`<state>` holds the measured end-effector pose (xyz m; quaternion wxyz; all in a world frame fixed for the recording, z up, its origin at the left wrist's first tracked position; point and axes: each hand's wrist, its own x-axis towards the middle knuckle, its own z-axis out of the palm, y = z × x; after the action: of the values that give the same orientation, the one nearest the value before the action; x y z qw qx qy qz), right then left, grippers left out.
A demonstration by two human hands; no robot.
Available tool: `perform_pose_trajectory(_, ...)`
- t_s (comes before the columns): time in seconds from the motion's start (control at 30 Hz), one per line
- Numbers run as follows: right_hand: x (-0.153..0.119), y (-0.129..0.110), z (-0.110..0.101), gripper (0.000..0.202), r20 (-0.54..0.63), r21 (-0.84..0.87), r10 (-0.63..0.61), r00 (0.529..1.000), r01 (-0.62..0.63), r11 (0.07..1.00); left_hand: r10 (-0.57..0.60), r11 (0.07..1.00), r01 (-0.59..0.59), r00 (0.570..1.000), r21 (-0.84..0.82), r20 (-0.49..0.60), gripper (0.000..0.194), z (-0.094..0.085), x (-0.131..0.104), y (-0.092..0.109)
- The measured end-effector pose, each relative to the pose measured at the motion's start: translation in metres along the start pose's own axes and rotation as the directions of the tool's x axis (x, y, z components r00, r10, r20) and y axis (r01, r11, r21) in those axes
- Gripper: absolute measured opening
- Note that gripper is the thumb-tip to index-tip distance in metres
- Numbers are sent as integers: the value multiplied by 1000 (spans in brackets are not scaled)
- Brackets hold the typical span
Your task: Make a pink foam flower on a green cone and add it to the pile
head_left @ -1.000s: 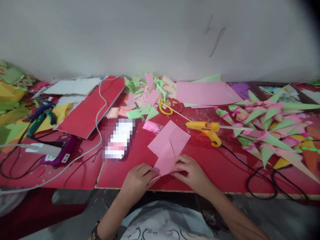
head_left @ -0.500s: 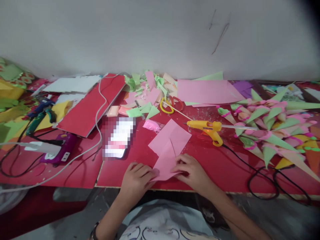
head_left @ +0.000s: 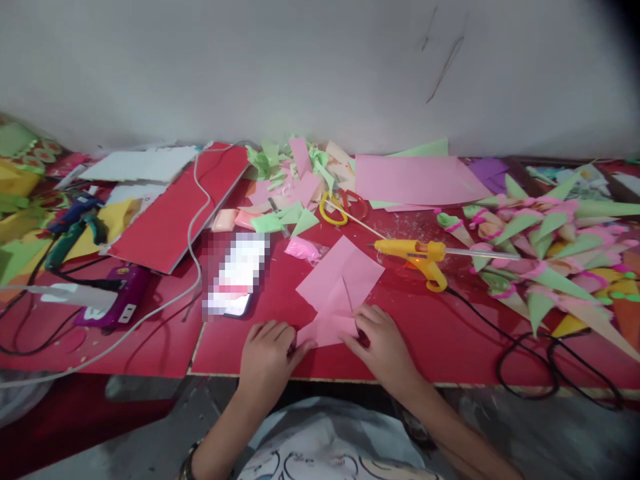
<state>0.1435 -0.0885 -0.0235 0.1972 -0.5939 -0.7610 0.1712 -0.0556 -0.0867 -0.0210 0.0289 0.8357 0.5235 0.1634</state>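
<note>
Both hands pinch a pink sheet of paper low on the red table, near its front edge. My left hand is closed on its left corner, thumb along the near edge. My right hand is closed on its right side, with the thumb at the near edge. The paper's near part is turned over in a fold. Beyond it, partly underneath, a second pink paper square lies flat. A small packet of bright pink material rests just past that square.
A yellow glue gun lies right, its black cord looping to the table edge. Paper cones are heaped farther right. A phone, a purple power strip and a white cable are left. Scissors lie behind, near paper scraps.
The near edge of the held pink paper has been turned up and away from me. Both thumbs have shifted onto its near edge; the second sheet stays put.
</note>
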Motion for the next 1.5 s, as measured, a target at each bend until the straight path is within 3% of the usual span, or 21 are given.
perform_pose_trajectory(0.13, 0, 0, 1, 25, -14, -52, -1, 1000, 0, 999, -38, 999, 37, 997, 11, 73, 35, -3, 1, -1)
perform_pose_trajectory(0.27, 0, 0, 2, 24, -16, -62, -11, 1000, 10, 998, -21, 1000, 21, 996, -5, 89, 17, -3, -1, -4)
perform_pose_trajectory(0.37, 1, 0, 2, 24, -6, -73, -9, 1000, 8, 997, 26, 1000, -26, 999, 15, 36, 34, -3, -1, -7)
perform_pose_trajectory(0.43, 1, -1, 1, 23, 0, -75, -3, 1000, 3, 997, 127, 991, -130, 990, 42, 62, 39, -5, 0, -9)
perform_pose_trajectory(0.5, 1, 0, 2, 22, 3, -83, -5, 1000, 5, 997, 302, 951, -310, 940, 21, 160, 40, -9, 4, -10)
perform_pose_trajectory(0.57, 1, 0, 2, 22, 3, -92, -13, 1000, 13, 996, 445, 891, -453, 858, -33, 255, 37, -14, 9, -12)
perform_pose_trajectory(0.63, 0, 1, 3, 21, 1, -100, -21, 1000, 21, 995, 514, 852, -519, 806, -68, 295, 34, -20, 14, -13)
perform_pose_trajectory(0.77, 1, 1, 3, 21, -10, -122, -22, 1000, 20, 992, 561, 819, -569, 765, -76, 316, 34, -26, 13, -18)
perform_pose_trajectory(0.9, 0, -1, 3, 20, -18, -145, -31, 999, 28, 989, 537, 834, -549, 789, -49, 300, 35, -28, -2, -32)
perform_pose_trajectory(0.97, -3, -2, 4, 15, -91, -165, -53, 994, 38, 986, 516, 847, -530, 809, -27, 282, 35, -29, -9, -40)
perform_pose_trajectory(1.07, -9, -6, 3, 25, -201, -287, -202, 959, 140, 948, 502, 855, -519, 823, -6, 267, 35, -29, -15, -47)
perform_pose_trajectory(1.17, -12, -8, -2, 44, -43, -404, -428, 903, 376, 834, 502, 854, -521, 824, 1, 263, 35, -28, -16, -50)
perform_pose_trajectory(1.23, -13, -8, -6, 48, 91, -388, -493, 865, 487, 783, 500, 854, -520, 824, 7, 266, 37, -29, -15, -49)
perform_pose_trajectory(1.33, -15, -4, -10, 47, 181, -339, -472, 863, 505, 794, 494, 856, -517, 822, 9, 284, 41, -31, -14, -48)
perform_pose_trajectory(1.5, -24, 5, -16, 48, 202, -321, -381, 902, 428, 845, 494, 856, -516, 816, -6, 299, 44, -34, -13, -47)
